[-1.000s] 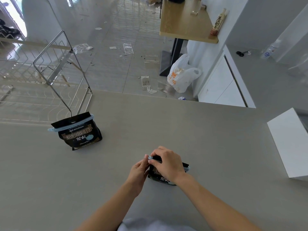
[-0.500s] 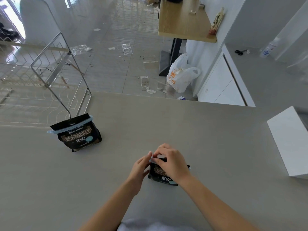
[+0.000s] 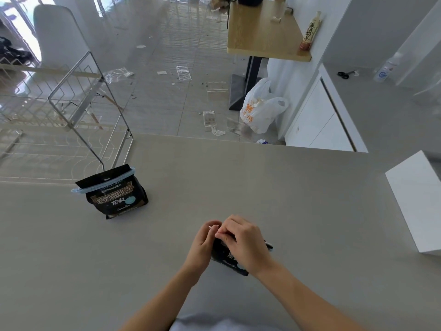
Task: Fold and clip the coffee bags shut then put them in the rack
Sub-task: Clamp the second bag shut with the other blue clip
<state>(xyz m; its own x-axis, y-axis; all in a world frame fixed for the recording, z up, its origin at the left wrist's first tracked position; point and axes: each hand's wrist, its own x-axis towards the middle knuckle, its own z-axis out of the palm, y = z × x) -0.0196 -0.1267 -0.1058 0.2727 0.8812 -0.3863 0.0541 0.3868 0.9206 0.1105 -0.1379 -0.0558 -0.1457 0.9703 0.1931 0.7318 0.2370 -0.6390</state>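
A small black coffee bag stands on the grey table near its front edge, mostly hidden behind my hands. My left hand pinches the bag's top at its left end. My right hand covers the top and front of the same bag, fingers closed on it. Any clip on this bag is hidden by my fingers. A second black coffee bag stands to the left, its top folded over under a light blue clip. The wire rack stands just behind that bag at the table's left.
A white box sits at the table's right edge. Beyond the table's far edge is a tiled floor with scattered litter, a white plastic bag and a wooden desk. A white counter runs along the right.
Both hands have shifted slightly on the near bag's top. The light blue clip seen at its top a second ago is now covered by my fingers. The other bag has not moved.
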